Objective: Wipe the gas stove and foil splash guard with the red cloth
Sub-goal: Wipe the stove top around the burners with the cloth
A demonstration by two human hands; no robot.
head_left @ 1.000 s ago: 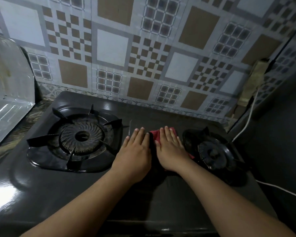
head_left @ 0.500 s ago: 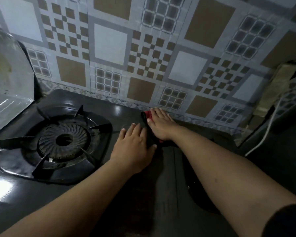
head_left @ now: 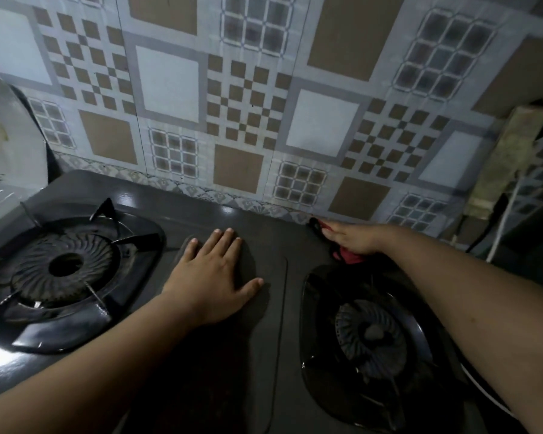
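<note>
While pressed down, right hand (head_left: 353, 241) covers red cloth (head_left: 347, 255).

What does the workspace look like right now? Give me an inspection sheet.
Surface: black gas stove, glossy, two burners, no pots.
Job's things: red cloth at the stove's back edge behind the right burner; foil guard at far left, stained.
Clutter: nothing seen.
Hands: left hand flat and open on the stove's middle; right hand pressing on the cloth.
Cables: white cable and a dark one at right.
Surroundings: patterned tile wall behind.
</note>
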